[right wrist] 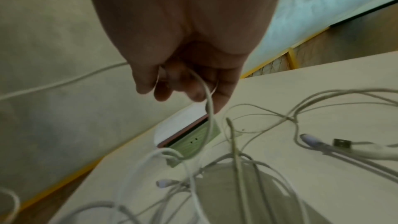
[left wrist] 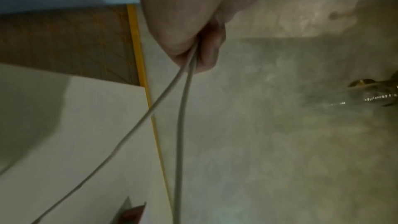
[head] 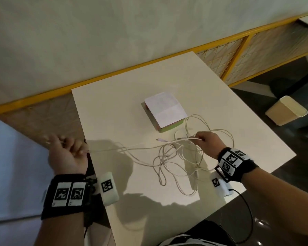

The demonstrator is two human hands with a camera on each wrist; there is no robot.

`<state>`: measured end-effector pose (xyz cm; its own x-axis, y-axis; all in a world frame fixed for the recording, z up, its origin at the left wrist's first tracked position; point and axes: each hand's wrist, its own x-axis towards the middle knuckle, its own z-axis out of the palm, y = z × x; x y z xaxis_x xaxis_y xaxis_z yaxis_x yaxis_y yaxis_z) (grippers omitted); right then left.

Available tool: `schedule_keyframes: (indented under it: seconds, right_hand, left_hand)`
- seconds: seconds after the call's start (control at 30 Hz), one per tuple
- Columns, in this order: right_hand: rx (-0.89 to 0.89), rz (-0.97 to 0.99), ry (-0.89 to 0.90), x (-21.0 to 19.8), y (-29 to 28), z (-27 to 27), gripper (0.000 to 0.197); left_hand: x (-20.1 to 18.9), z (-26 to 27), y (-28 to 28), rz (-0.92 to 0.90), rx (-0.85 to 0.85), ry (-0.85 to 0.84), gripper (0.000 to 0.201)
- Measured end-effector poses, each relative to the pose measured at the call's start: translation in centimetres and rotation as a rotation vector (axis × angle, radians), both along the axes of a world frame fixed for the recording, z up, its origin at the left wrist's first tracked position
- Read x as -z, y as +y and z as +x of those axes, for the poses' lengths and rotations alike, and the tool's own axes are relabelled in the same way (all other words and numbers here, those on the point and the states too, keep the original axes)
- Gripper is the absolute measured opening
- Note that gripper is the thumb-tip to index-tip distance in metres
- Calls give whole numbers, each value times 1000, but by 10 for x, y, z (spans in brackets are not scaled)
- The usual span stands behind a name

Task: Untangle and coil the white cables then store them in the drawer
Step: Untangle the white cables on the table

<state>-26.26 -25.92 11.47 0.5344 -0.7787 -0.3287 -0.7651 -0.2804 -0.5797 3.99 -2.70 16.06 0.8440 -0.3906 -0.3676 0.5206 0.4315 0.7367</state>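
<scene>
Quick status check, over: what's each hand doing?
Left hand grips two cable strands, pulled left. Right hand pinches another strand. White cables still knotted on table. Drawer box shut.

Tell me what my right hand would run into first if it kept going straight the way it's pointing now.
Probably the small box with the green drawer front. The right hand, gripping the white cables, points across the table toward it. Loose cable loops lie between, though depth is unclear.

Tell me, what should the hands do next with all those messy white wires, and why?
Probably keep drawing the left hand slowly outward. It grips two strands that run tight to the knot of white cables on the table, while the right hand pinches a cable above the pile. Loops are still crossed, so a gentle pull should free one cable for coiling.
</scene>
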Motion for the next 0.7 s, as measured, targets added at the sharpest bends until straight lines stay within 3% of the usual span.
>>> schedule_keyframes:
  seconds: [0.13,0.2,0.3,0.4,0.5,0.6,0.7]
  right_hand:
    - [-74,-82,-79,-24,17,32,34]
    - [-187,-98,-154,-34,33,55,23]
    - [-408,-98,-260,-41,59,79,28]
    - [-554,-89,-257,-38,77,88,26]
    - [-516,-81,-192,-30,76,83,27]
    - [-457,-27,-124,-19,60,60,29]
    - [-400,-51,-45,-9,39,34,29]
  left_hand:
    - [9,-42,-20,166,294,-150,45]
    - [13,-77,-39,371,507,-312,38]
    - [13,-118,-64,581,706,-437,46]
    - [13,-128,-78,534,590,-391,49]
    - [15,-109,-76,513,438,-322,35]
    - [14,-73,-67,282,253,-63,40]
    - [13,-45,-54,199,178,-52,46]
